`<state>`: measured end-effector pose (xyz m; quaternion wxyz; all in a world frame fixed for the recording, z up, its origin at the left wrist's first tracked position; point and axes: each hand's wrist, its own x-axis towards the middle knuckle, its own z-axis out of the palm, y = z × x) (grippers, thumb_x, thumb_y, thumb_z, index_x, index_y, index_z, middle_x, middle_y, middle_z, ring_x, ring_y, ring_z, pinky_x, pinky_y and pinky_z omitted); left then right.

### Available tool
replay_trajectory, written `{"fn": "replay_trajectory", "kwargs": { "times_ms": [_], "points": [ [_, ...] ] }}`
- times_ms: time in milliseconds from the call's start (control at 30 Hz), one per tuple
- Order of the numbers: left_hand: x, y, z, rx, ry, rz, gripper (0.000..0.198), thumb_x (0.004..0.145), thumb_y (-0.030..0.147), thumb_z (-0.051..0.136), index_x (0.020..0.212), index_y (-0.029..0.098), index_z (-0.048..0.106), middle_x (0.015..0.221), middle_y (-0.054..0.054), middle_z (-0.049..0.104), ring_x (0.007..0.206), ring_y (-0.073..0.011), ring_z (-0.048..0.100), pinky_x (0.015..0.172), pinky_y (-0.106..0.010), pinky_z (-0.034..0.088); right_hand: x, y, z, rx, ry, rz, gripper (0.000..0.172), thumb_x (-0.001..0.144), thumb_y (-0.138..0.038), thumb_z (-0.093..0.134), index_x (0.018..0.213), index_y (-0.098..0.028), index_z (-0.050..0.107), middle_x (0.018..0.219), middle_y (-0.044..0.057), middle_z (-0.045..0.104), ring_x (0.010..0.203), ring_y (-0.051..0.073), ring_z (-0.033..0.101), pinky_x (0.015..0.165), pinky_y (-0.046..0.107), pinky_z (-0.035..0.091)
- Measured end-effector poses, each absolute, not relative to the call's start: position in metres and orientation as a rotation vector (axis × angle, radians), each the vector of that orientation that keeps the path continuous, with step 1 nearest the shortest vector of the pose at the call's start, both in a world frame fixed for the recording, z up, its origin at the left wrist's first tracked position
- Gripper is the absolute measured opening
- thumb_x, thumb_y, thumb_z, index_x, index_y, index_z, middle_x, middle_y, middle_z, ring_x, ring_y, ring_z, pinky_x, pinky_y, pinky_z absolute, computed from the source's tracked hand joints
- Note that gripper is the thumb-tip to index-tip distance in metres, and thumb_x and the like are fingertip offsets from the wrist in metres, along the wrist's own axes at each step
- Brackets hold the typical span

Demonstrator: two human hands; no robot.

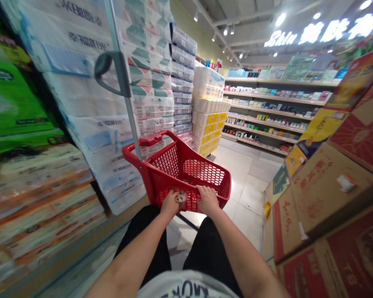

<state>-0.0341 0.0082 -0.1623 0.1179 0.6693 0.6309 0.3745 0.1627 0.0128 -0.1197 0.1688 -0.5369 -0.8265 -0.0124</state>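
A red plastic shopping basket (pixel 153 176) with perforated walls and a long upright grey pole handle (pixel 133 120) stands tilted in front of my knees. My right hand (pixel 209 199) grips its near rim, fingers over the edge and thumb on the outer side. Beside it, my left hand (pixel 170 203) is closed at the near wall of the basket, with a small rounded brown-and-white item (pixel 180 198) at its fingers. What exactly that item is cannot be made out. The part of the basket's inside that shows is red mesh.
Tall stacks of wrapped tissue packs (pixel 93 99) rise close on the left, with green packs (pixel 15 91) nearer me. Cardboard cartons (pixel 326 194) are piled on the right. Between them runs a tiled floor (pixel 248 182) toward shelves of small boxed goods (pixel 273 105).
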Motion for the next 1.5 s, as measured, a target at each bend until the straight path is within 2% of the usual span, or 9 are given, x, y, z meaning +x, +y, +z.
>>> {"fn": "replay_trajectory", "kwargs": {
  "times_ms": [167, 367, 533, 700, 867, 1000, 1167, 1333, 1500],
  "points": [
    [-0.026, 0.007, -0.156, 2.097, 1.671, 1.298, 0.035, 0.079, 0.013, 0.054, 0.110, 0.021, 0.066, 0.113, -0.005, 0.057, 0.104, -0.0173, 0.058, 0.096, -0.028, 0.045, 0.163, 0.013, -0.120, -1.514, -2.334, -0.029, 0.054, 0.082, -0.025, 0.055, 0.135, -0.023, 0.044, 0.124, 0.008, 0.057, 0.112, 0.025, 0.048, 0.097, 0.037, 0.029],
    [-0.022, 0.006, -0.156, 2.039, 1.742, 1.070, 0.026, 0.078, 0.010, 0.053, 0.097, 0.019, 0.068, 0.103, -0.005, 0.058, 0.092, -0.0174, 0.060, 0.088, -0.029, 0.048, 0.163, 0.014, -0.120, -1.526, -2.329, -0.006, 0.055, 0.082, -0.025, 0.055, 0.136, -0.024, 0.043, 0.123, 0.008, 0.057, 0.112, 0.025, 0.048, 0.098, 0.037, 0.028],
    [-0.016, 0.006, -0.152, 2.119, 1.598, 1.298, 0.029, 0.080, 0.011, 0.054, 0.104, 0.021, 0.065, 0.111, -0.005, 0.056, 0.103, -0.0169, 0.057, 0.094, -0.028, 0.046, 0.164, 0.014, -0.121, -1.496, -2.325, -0.028, 0.055, 0.080, -0.023, 0.055, 0.135, -0.023, 0.044, 0.120, 0.007, 0.058, 0.110, 0.025, 0.048, 0.095, 0.037, 0.029],
    [-0.013, 0.010, -0.155, 2.078, 1.698, 1.116, 0.024, 0.076, 0.009, 0.055, 0.094, 0.018, 0.068, 0.100, -0.005, 0.058, 0.088, -0.0165, 0.061, 0.084, -0.028, 0.050, 0.164, 0.015, -0.122, -1.489, -2.330, -0.032, 0.054, 0.081, -0.025, 0.054, 0.134, -0.023, 0.044, 0.120, 0.008, 0.058, 0.109, 0.025, 0.048, 0.095, 0.037, 0.030],
    [-0.014, 0.010, -0.159, 2.162, 1.606, 1.246, 0.034, 0.077, 0.007, 0.053, 0.105, 0.020, 0.067, 0.110, -0.006, 0.057, 0.100, -0.0175, 0.059, 0.092, -0.028, 0.048, 0.164, 0.016, -0.121, -1.504, -2.344, -0.025, 0.054, 0.081, -0.024, 0.054, 0.134, -0.022, 0.044, 0.120, 0.008, 0.058, 0.109, 0.025, 0.049, 0.093, 0.038, 0.030],
    [-0.019, 0.011, -0.165, 2.090, 1.731, 1.065, 0.033, 0.076, 0.006, 0.051, 0.099, 0.019, 0.070, 0.109, -0.007, 0.060, 0.093, -0.0191, 0.063, 0.086, -0.030, 0.051, 0.164, 0.016, -0.121, -1.508, -2.340, -0.011, 0.054, 0.082, -0.025, 0.054, 0.135, -0.023, 0.044, 0.121, 0.008, 0.058, 0.110, 0.025, 0.048, 0.095, 0.037, 0.029],
    [-0.027, 0.012, -0.168, 2.108, 1.741, 1.231, 0.044, 0.072, 0.001, 0.049, 0.108, 0.019, 0.067, 0.111, -0.007, 0.058, 0.099, -0.0190, 0.061, 0.090, -0.029, 0.050, 0.164, 0.016, -0.124, -1.495, -2.331, -0.019, 0.055, 0.082, -0.024, 0.055, 0.135, -0.023, 0.044, 0.121, 0.008, 0.058, 0.111, 0.025, 0.048, 0.096, 0.037, 0.029],
    [-0.031, 0.010, -0.168, 2.144, 1.767, 1.042, 0.029, 0.075, 0.010, 0.056, 0.099, 0.019, 0.069, 0.108, -0.008, 0.060, 0.091, -0.0199, 0.063, 0.083, -0.030, 0.052, 0.164, 0.016, -0.124, -1.484, -2.324, -0.017, 0.056, 0.081, -0.025, 0.055, 0.136, -0.022, 0.044, 0.122, 0.008, 0.058, 0.110, 0.025, 0.048, 0.096, 0.037, 0.029],
    [-0.038, 0.011, -0.162, 2.078, 1.823, 1.277, 0.034, 0.077, 0.009, 0.052, 0.106, 0.020, 0.064, 0.110, -0.007, 0.057, 0.099, -0.0197, 0.060, 0.088, -0.031, 0.050, 0.165, 0.016, -0.122, -1.485, -2.330, -0.007, 0.055, 0.082, -0.024, 0.055, 0.135, -0.022, 0.044, 0.123, 0.008, 0.058, 0.111, 0.024, 0.048, 0.098, 0.037, 0.029]
  ]
}}
